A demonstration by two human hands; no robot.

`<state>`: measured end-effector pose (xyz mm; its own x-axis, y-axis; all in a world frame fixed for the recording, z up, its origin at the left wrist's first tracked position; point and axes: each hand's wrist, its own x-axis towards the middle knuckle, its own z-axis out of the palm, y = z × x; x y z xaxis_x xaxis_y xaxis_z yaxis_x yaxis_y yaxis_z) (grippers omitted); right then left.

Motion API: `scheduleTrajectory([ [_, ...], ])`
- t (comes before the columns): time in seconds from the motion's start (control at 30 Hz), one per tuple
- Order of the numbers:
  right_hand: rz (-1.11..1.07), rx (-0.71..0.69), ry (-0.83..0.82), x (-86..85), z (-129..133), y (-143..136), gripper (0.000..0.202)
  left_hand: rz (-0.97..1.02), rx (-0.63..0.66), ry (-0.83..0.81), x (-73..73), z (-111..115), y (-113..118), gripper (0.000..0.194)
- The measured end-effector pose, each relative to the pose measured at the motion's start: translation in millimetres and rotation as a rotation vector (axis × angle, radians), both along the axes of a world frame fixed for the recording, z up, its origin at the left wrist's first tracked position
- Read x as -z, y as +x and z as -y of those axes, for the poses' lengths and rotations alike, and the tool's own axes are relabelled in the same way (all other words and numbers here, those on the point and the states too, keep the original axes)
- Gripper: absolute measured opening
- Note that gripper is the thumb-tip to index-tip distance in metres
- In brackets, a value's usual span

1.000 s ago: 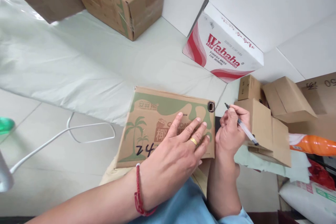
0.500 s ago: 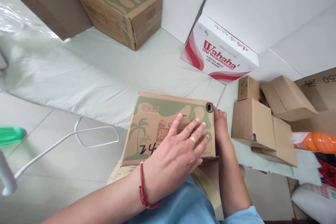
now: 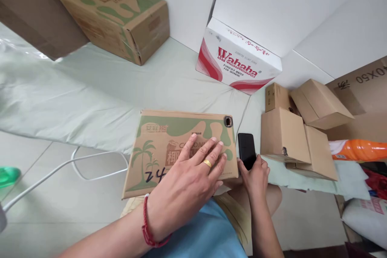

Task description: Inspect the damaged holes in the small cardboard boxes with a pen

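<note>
A brown and green cardboard box (image 3: 145, 129) with palm trees and a handwritten number lies at the near edge of the cloth-covered surface, partly over my lap. My left hand (image 3: 193, 173), with a gold ring and a red bracelet, rests flat on its top, fingers spread. Just right of the box, my right hand (image 3: 254, 173) grips the lower end of a black phone (image 3: 246, 149) between thumb and fingers. The phone's far end lies over the pale green cloth (image 3: 115, 84).
A white and red Wahaha box (image 3: 238, 60) stands against the wall. Another green-printed carton (image 3: 121, 12) is at the back left. Small brown boxes (image 3: 284, 133) and an orange bottle (image 3: 359, 150) sit at right. A white metal frame (image 3: 99, 177) stands at lower left.
My right hand has come out from beside the box with the phone, now visible in its grip. My left hand stays on the box. The whole view has shifted slightly.
</note>
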<state>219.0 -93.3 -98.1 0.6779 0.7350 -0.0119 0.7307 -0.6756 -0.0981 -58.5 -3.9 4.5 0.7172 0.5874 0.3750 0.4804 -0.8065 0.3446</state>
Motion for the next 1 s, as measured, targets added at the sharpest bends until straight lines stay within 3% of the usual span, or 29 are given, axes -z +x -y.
scheduleTrajectory([
  [0.13, -0.051, 0.034, 0.004, -2.2, -14.9, 9.9, 0.091, 0.06, 0.034, -0.035, -18.3, 1.1, -8.5, 0.03],
  [0.27, -0.051, 0.005, 0.004, -4.4, -14.1, 15.4, 0.087, 0.183, 0.029, -0.016, -33.5, 2.4, -33.7, 0.026],
  [0.37, -0.099, 0.012, 0.029, -5.7, -5.8, 16.8, 0.089, 0.184, -0.025, 0.011, -24.8, 3.7, -61.3, 0.035],
  [0.57, -0.348, 0.05, 0.16, -20.8, -3.3, 14.6, 0.09, 0.051, -0.12, 0.031, 12.1, 9.2, -100.4, 0.052],
  [0.77, -0.521, 0.062, 0.442, -69.4, -12.4, -31.9, 0.09, 0.056, -0.167, 0.0, 27.2, 15.0, -100.6, 0.054],
  [0.9, -0.473, -0.065, 0.571, -98.8, -15.3, -73.6, 0.084, 0.054, -0.173, 0.006, 27.7, 15.6, -98.6, 0.056],
  [1.0, -0.395, -0.177, 0.586, -107.0, -18.7, -96.4, 0.078, 0.058, -0.187, 0.022, 26.9, 15.8, -97.9, 0.053],
])
